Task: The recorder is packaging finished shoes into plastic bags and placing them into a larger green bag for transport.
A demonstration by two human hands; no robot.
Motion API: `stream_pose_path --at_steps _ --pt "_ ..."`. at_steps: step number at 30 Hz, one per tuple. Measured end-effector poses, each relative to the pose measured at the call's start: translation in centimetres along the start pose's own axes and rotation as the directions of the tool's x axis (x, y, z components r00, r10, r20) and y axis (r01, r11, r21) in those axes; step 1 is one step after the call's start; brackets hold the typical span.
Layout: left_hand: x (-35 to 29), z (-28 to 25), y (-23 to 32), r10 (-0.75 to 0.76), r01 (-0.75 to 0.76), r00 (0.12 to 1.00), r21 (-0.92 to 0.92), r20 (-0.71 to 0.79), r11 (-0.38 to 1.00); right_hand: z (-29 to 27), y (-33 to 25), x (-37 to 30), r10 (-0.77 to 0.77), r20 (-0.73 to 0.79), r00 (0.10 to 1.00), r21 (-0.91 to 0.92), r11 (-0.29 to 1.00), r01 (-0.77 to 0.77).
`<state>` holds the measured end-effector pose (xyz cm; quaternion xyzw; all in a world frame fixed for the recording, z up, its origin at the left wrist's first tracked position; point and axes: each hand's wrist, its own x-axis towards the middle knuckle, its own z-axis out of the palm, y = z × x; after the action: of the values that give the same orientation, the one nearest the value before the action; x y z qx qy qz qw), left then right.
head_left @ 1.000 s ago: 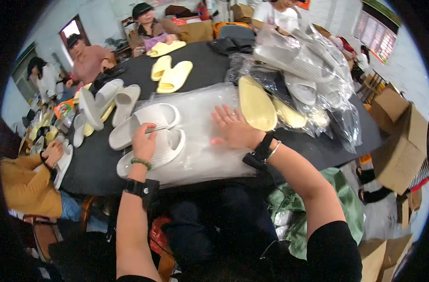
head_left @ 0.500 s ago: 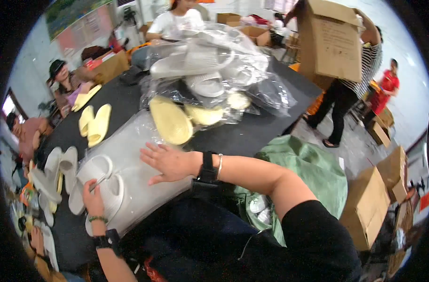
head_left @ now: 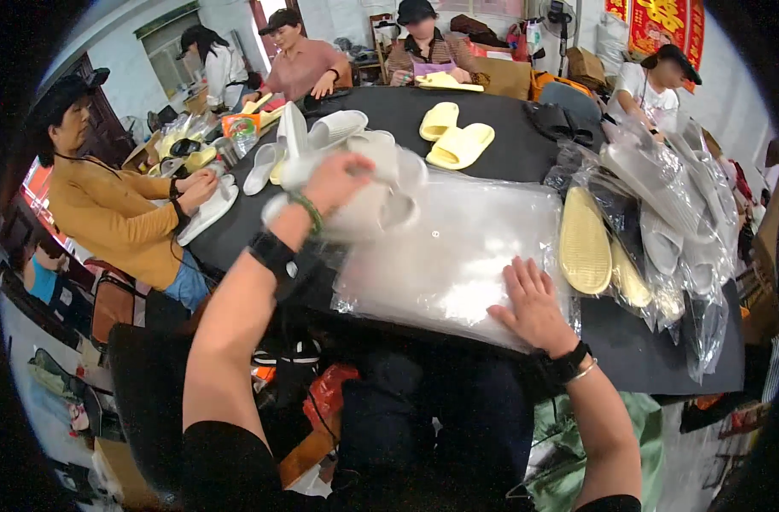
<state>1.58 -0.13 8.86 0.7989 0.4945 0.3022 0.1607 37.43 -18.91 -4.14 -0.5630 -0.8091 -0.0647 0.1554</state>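
My left hand [head_left: 342,177] is curled at a pair of pale grey slippers [head_left: 399,209] over the left end of a stack of clear plastic bags [head_left: 458,247]. Motion smears these slippers, and my fingers partly cover them. My right hand [head_left: 534,309] lies flat with fingers spread on the near right part of the stack. More pale grey slippers [head_left: 338,128] lie just beyond my left hand. Right of the stack are a bagged yellow slipper [head_left: 585,241] and a pile of bagged grey slippers [head_left: 675,196].
A yellow slipper pair [head_left: 460,145] lies farther back on the dark table [head_left: 526,158], with black slippers [head_left: 560,122] to its right. A person in a mustard top [head_left: 120,209] handles a white slipper at the left. Others sit along the far side. A green sack [head_left: 611,435] is below right.
My view has swung left. The grey slippers and my left hand have shifted to the stack's left end. My right hand remains flat on the bags, now nearer their right edge.
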Motion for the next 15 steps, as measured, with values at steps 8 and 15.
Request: stream_pose_path --at_steps 8,15 --pt "6.0 -8.9 -5.3 0.015 0.319 0.866 0.575 -0.500 0.753 0.2 0.8 -0.6 0.063 -0.013 0.998 -0.012 0.998 -0.063" --pt "-2.3 5.3 0.1 0.311 -0.252 0.946 0.397 -0.093 0.883 0.6 1.5 -0.9 0.072 0.001 0.997 0.044 0.996 -0.072"
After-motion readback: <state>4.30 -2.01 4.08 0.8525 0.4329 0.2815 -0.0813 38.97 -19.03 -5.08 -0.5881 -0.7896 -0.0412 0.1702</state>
